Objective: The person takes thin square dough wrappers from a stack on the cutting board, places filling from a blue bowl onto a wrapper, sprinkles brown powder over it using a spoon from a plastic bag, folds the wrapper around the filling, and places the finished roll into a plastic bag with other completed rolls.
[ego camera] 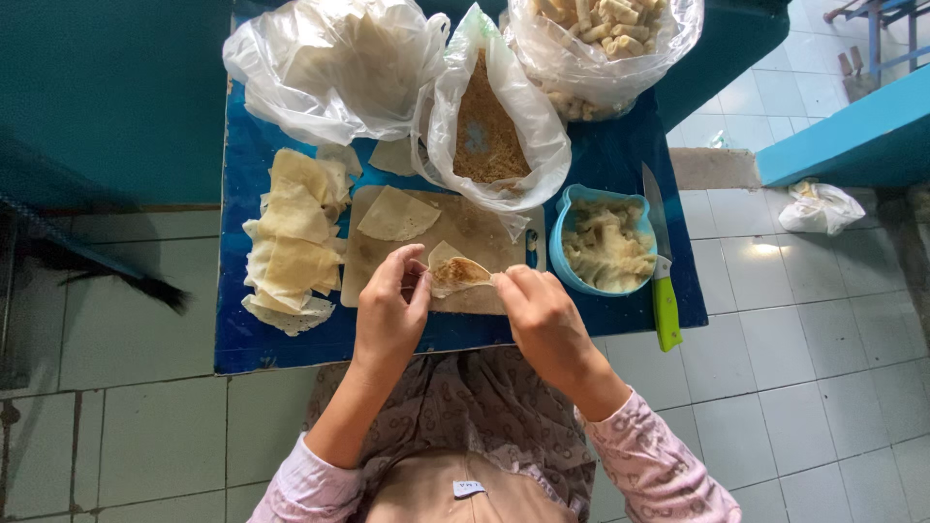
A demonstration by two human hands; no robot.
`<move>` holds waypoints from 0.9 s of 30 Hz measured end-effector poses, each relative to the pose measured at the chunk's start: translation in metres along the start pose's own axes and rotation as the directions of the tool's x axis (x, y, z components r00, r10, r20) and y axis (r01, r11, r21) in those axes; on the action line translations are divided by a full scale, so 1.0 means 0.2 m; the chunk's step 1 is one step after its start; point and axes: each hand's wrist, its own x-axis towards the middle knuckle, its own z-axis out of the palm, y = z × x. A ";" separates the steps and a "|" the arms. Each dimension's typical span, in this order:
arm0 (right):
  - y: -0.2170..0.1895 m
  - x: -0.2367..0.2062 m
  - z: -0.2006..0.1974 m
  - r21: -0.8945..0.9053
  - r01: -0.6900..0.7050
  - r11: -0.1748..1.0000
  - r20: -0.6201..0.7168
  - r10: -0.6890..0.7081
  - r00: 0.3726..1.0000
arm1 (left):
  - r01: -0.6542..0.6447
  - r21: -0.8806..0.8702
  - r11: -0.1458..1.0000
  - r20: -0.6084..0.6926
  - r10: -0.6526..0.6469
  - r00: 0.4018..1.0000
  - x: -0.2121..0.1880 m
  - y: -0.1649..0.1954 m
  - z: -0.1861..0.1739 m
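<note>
Seen from above, I work at a small blue table (242, 339) whose near edge lies just under my wrists, with tiled floor open on either side. Left of my fingers, a stack of pale wrapper sheets (291, 247) runs close to the table's left edge. My left hand (389, 315) and right hand (542, 315) pinch the two ends of a folded wrapper (458, 275), fingertips clamped on it just above the wooden board (373, 257). The wrapper is thin, cream-coloured, curled over a brownish filling. Right of my fingers sit a blue bowl (562, 237) of pale filling and a green-handled knife (664, 291) near the table's right edge.
</note>
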 end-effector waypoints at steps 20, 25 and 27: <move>0.07 -0.06 0.07 0.084 -0.029 0.996 -0.048 0.034 0.998 | -0.017 -0.014 1.000 -0.010 0.016 1.000 -0.01 -0.01 0.00; 0.18 0.05 0.14 0.398 -0.252 0.882 -0.212 0.355 0.910 | -0.002 0.032 0.999 0.027 0.002 1.000 0.00 0.00 0.01; 0.24 0.15 0.15 0.404 -0.319 0.857 -0.271 0.445 0.854 | -0.077 0.072 0.994 0.026 0.075 0.997 0.00 0.01 0.01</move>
